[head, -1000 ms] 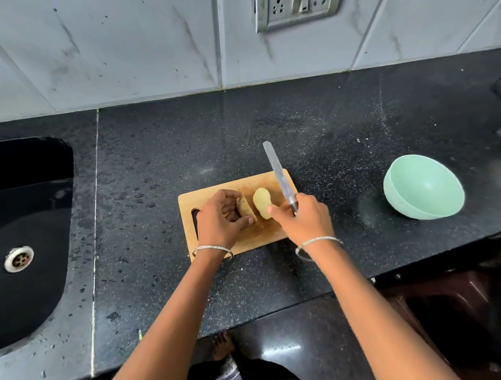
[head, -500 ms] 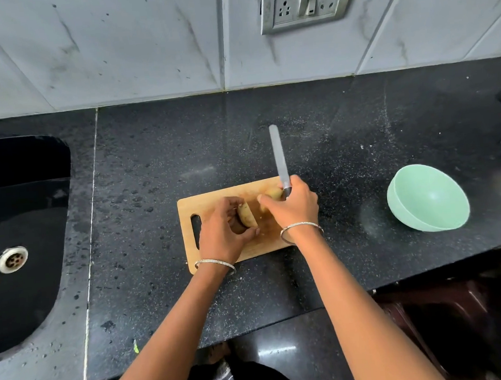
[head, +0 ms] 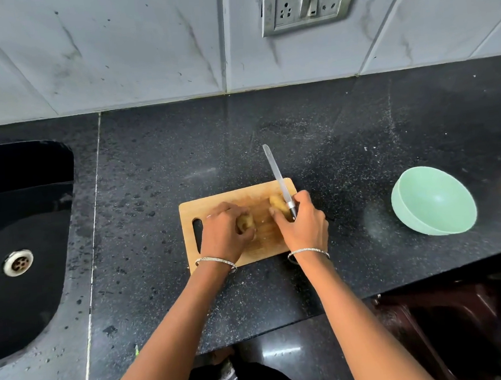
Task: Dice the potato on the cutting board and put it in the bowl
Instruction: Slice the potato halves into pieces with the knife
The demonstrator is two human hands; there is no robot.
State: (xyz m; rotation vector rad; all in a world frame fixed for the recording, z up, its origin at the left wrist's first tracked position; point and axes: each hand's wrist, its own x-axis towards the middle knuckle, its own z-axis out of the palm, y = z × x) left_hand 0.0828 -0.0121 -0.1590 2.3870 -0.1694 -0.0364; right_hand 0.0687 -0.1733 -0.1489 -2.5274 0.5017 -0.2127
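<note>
1. I see the black counter [head: 298, 132] with the cutting board [head: 214, 200] at centre.
2. Green bowl [head: 433, 202] sits to the right, well apart from the board.
3. Left hand [head: 221, 232] is curled around the left potato half [head: 245, 221], which is on the board.
4. Right hand [head: 304, 224] grips the knife [head: 276, 172], blade beside the right potato half [head: 278, 203].

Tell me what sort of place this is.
Most likely a home kitchen: a black speckled counter with a sink set in, a tiled wall with a socket plate, and a wooden cutting board bearing a potato half, a knife over it.
</note>
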